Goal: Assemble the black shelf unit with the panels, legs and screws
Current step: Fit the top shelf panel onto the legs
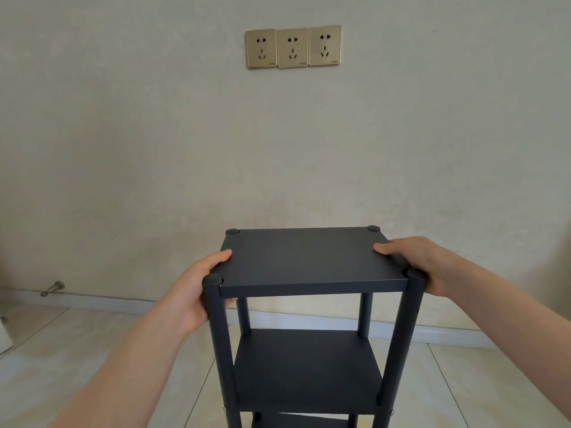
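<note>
The black shelf unit [309,261] stands upright in front of me on the tiled floor, with a top panel, a middle panel [309,366] and part of a lower panel showing. Round black legs [221,350] run down at its corners. My left hand [197,291] grips the top panel's left edge, thumb on top and fingers curled underneath beside the near left leg. At the opposite side my right hand [423,264] grips the right edge, thumb lying on the panel. Small silver screw heads [391,412] show low on the near legs.
A pale wall rises close behind the unit, with three gold-framed sockets [293,47] high on it. A metal doorstop [54,288] sticks out at the skirting on the left. A white object [4,335] sits at the left edge of the floor.
</note>
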Tool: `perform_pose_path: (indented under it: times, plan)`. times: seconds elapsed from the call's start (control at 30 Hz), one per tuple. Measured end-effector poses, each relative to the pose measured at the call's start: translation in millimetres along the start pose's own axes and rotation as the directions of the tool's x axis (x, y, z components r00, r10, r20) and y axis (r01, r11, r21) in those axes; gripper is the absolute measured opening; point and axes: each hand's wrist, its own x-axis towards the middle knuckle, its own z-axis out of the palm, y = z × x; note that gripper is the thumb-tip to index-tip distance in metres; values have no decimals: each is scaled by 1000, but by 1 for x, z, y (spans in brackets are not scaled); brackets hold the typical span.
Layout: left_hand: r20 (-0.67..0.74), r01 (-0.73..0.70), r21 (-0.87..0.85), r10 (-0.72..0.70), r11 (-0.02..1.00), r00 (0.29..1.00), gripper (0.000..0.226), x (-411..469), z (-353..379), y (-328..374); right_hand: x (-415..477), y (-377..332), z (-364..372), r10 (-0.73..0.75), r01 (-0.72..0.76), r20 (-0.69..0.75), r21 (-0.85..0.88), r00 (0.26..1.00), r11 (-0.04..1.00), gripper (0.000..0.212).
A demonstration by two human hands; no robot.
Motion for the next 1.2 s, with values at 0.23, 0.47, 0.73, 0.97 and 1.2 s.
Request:
perform_pose_path:
  times: [0.23, 0.47, 0.73, 0.97, 1.2]
  plan:
    - [-37, 51, 30, -50, 998, 998, 19, 5, 3, 3, -2, -4, 2, 33, -34, -44, -17, 999, 999, 24]
    - [-18, 47, 49, -46, 998, 999, 21, 15, 5, 7, -3, 1, 2, 5, -4, -56, 14, 998, 1000, 24]
    - [-87, 28, 96, -20, 995, 996, 16, 27, 8, 9, -2, 0, 2, 8, -7, -75, 12, 997, 1000, 24]
    - [-90, 27, 92, -19, 995, 996, 15, 30, 6, 5, 1, 0, 1, 27, -27, -55, 5, 998, 1000, 27]
    - [-85, 22, 61, -17, 998, 996, 17, 30, 5, 1, 3, 1, 0, 18, -18, -42, 13, 999, 1000, 27]
